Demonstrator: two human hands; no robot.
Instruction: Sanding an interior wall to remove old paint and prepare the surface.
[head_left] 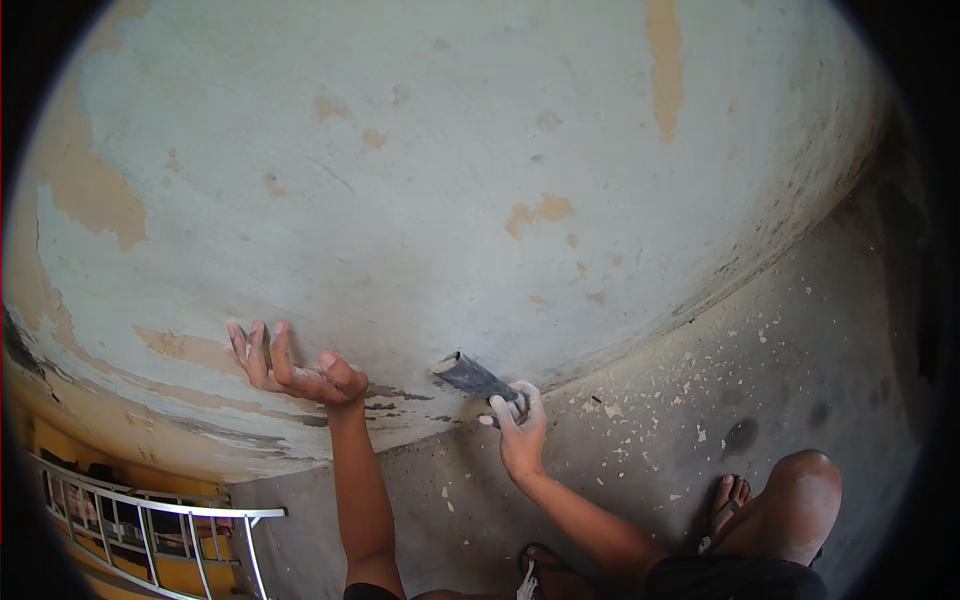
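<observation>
A pale grey-green wall (430, 200) with peeling paint and tan patches fills most of the view. My left hand (295, 372) is raised against its lower part, fingers spread and bent, fingertips at the surface; it holds nothing. To the right, my right hand (520, 420) grips the lower end of a sanding block (474, 376), a dark grey sheet that looks like sandpaper wrapped into a flat bar with a paler end. Its upper end points up and left, close to the wall's bottom edge; whether it touches cannot be told. Whitish dust coats the fingers of both hands.
Paint flakes (700, 432) are scattered over the grey concrete floor (800, 350). A metal ladder (150, 515) stands at the lower left beside a yellow surface. My bent knee (808, 500) and sandalled foot (728, 500) are at the lower right.
</observation>
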